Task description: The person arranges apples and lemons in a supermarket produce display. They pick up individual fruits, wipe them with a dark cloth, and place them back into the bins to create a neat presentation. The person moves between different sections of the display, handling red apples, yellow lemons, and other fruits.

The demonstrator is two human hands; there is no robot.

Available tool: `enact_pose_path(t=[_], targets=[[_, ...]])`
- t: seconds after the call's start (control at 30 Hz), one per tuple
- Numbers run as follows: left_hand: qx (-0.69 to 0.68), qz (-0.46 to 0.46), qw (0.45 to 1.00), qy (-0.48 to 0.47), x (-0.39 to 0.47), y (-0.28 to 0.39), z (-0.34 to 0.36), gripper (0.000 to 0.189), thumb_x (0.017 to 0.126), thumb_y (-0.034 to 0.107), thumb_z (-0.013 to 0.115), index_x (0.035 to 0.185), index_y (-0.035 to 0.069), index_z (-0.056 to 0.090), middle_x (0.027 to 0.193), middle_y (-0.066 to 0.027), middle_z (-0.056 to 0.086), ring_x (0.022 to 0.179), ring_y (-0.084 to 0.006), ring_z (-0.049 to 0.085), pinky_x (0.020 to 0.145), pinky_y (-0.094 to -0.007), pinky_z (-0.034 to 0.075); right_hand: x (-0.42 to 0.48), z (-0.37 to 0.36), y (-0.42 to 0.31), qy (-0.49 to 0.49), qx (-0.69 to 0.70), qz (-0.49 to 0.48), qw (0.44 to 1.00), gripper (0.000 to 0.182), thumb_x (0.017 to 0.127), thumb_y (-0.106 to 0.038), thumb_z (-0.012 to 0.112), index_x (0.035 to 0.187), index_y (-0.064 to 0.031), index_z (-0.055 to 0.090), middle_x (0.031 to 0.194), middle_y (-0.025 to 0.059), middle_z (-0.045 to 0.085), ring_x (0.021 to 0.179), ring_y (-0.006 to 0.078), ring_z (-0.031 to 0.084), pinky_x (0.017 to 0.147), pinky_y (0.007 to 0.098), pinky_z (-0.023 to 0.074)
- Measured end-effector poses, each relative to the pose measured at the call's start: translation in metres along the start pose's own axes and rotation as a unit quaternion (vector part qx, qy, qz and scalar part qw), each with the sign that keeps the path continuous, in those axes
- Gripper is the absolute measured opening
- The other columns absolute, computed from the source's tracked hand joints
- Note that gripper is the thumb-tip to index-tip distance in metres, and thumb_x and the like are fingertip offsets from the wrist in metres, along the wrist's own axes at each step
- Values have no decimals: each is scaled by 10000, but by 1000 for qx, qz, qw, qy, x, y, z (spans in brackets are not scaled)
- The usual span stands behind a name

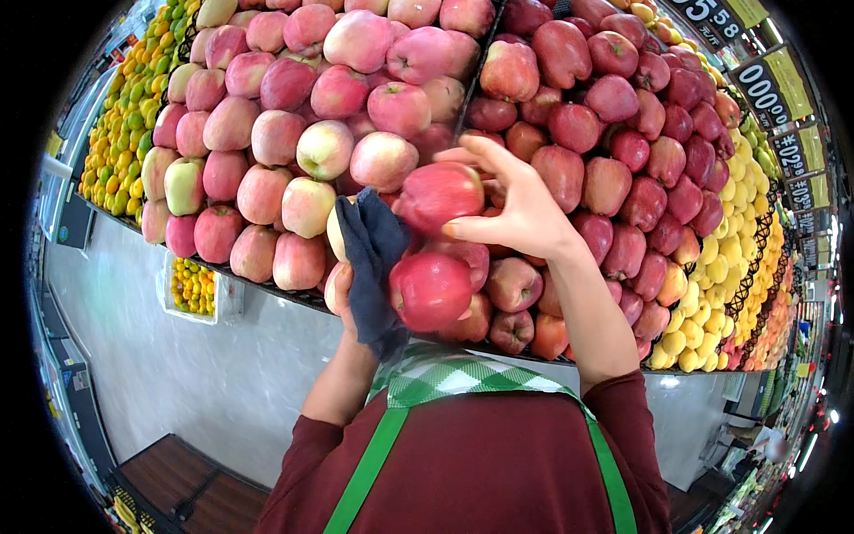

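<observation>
My left hand (346, 304) grips a dark blue cloth (373, 260), bunched upright, along the front edge of the apple display. The cloth hides most of its fingers. To its right, my right hand (517, 203) curls around a shiny red apple (444, 197), thumb at its lower side and fingers near its top. The apple looks slightly blurred. Just below it, another large glossy red apple (430, 292) rests close beside the cloth. Pinkish apples (230, 123) are piled to the left, and darker red apples (574, 127) to the right.
A dark divider (477, 73) separates the two apple piles. Yellow fruit (707, 267) lies farther right, and small orange-and-green fruit (127, 153) far left. On the floor stands a white crate (230, 300) of small orange fruit. Price signs (774, 87) hang at upper right.
</observation>
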State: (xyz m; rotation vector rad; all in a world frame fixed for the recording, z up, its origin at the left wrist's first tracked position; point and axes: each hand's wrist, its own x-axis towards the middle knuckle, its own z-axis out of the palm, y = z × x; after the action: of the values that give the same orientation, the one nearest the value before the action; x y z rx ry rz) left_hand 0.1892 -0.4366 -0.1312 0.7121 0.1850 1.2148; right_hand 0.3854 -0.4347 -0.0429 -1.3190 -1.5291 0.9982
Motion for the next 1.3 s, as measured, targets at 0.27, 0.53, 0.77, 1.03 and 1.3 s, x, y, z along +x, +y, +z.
enact_pose_path(t=[0.27,0.53,0.77,1.03,1.3], targets=[[-15,55,997,60,13,10,-4,675,960,439,287,1525,181,24,1577,-3,96,1438,-158,114,1165,-350,74,28,22,-2,-50,-109,-166,979,528,793,-199,718,1217,35,506,1301,156,503,1223,259,473,1034,366,373],[52,120,988,77,29,16,7,658,977,486,222,1522,214,-27,1583,20,67,1441,-157,114,1164,-353,76,46,29,-10,-58,27,-76,995,461,936,-318,563,1269,-3,510,1275,111,534,1225,203,456,1024,344,372],[-42,-10,999,18,45,25,13,679,962,487,272,1517,202,4,1563,3,116,1427,-176,159,1155,-368,127,41,23,-1,39,110,-96,989,621,898,-347,612,1343,43,424,1380,186,438,1288,253,406,1080,348,308],[-35,-33,998,-31,47,27,1,713,941,487,352,1509,177,50,1534,-29,185,1413,-194,199,1142,-384,173,-68,24,30,-107,-422,-39,899,731,648,-350,785,1230,-31,478,1371,219,391,1244,416,402,1022,485,361],[-22,-43,997,-52,46,28,-1,749,920,487,431,1500,153,96,1506,-62,255,1399,-211,238,1129,-400,219,-53,28,29,8,-375,88,923,644,718,-432,714,1132,18,512,1053,260,602,950,409,603,815,481,481]])
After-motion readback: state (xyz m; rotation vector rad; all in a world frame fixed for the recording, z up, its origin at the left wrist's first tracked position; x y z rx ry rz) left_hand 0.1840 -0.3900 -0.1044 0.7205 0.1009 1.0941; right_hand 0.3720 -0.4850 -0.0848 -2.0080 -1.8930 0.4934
